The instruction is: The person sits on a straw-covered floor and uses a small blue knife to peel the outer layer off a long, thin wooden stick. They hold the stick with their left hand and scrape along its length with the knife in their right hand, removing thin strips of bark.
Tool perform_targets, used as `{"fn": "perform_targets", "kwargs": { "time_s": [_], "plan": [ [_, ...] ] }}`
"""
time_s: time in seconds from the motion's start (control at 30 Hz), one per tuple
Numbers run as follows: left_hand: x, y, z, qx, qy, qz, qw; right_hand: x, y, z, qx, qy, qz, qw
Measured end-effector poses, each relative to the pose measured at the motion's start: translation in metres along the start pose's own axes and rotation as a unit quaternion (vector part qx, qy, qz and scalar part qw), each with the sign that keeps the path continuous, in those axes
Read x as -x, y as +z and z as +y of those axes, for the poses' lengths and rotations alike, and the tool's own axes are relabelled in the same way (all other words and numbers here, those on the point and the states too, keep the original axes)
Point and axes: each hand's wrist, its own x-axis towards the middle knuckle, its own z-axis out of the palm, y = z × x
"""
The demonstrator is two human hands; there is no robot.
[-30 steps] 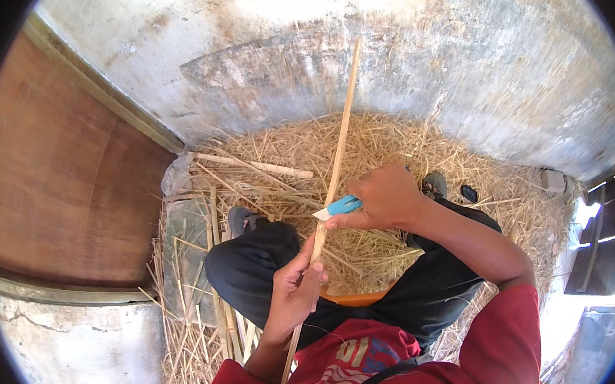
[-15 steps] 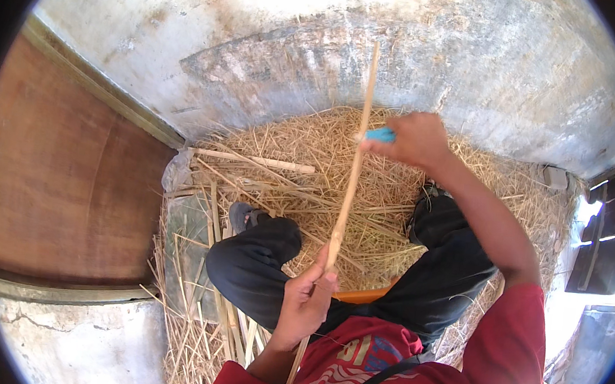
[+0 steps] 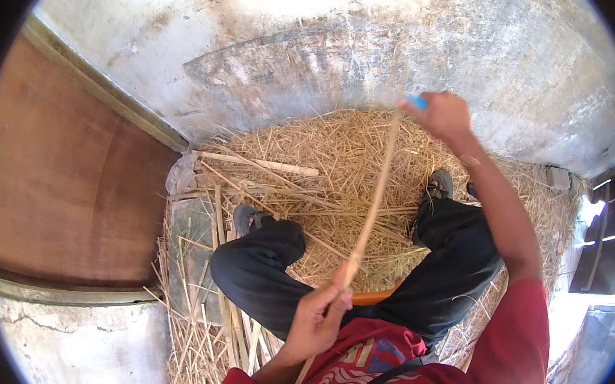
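Note:
A long, slightly bowed bamboo strip (image 3: 370,222) slants up and away from my lap, its far tip blurred against the wall. My left hand (image 3: 319,317) is closed round its lower part, and the tail of the strip runs on below, along my forearm. Farther up, my right hand (image 3: 441,116) grips a small blue-handled tool (image 3: 416,101), held against the strip near its far end. Motion blur and my fingers hide the tool's working edge, so its exact kind does not show.
Pale shavings (image 3: 355,141) cover the floor between my feet and up to the stained wall (image 3: 297,47). Bamboo lengths (image 3: 259,163) lie at the left, with more beside my left leg. A brown wooden panel (image 3: 71,166) stands at far left. Part of an orange seat (image 3: 375,296) shows beneath me.
My right hand and the blue tool have slid up the strip, away from me and to the right. My left hand has shifted slightly right and nearer, tilting the strip rightward.

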Motion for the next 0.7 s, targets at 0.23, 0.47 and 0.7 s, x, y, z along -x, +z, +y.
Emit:
{"fn": "perform_targets", "kwargs": {
  "time_s": [0.23, 0.47, 0.7],
  "plan": [
    [0.006, 0.005, -0.005, 0.033, -0.044, -0.002, 0.998, 0.027, 0.007, 0.000, -0.021, -0.016, -0.055, 0.998],
    [-0.025, -0.008, 0.013, 0.099, -0.126, 0.061, 0.985, 0.108, -0.002, -0.080, -0.092, -0.290, -0.051, 0.951],
    [-0.029, -0.006, 0.020, 0.049, -0.099, 0.061, 0.992, 0.063, 0.008, -0.058, -0.036, -0.180, 0.004, 0.983]
  ]
}}
